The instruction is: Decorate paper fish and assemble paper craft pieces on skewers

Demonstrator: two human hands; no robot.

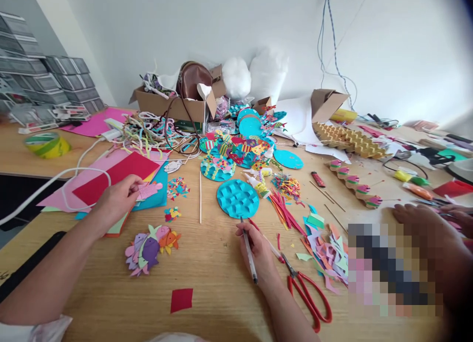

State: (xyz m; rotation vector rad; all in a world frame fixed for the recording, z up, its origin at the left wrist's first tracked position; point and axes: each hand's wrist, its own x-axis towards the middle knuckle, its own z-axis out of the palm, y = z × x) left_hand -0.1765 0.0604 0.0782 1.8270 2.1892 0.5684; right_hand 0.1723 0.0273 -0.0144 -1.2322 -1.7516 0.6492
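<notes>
My left hand (117, 200) is closed on a small pink paper cutout (150, 190), pinched over the stack of coloured paper. My right hand (259, 256) rests on the table with its fingers around a pen (250, 256), tip pointing away from me. Just beyond that tip lies a round blue disc with curled paper pieces (237, 199). A pile of paper fish cutouts (150, 248) sits between my hands, towards the left. Nearer to me is a red paper square (182, 300). Red-handled scissors (308, 297) lie to the right of my right hand.
Paper scraps (327, 251) and red strips (283, 209) spread on the right. A white stick (200, 197) and confetti-like bits (178, 188) lie mid-table. Behind stand decorated discs (218, 168) and a cardboard box (172, 108). Another person's hand (417, 221) is at the right.
</notes>
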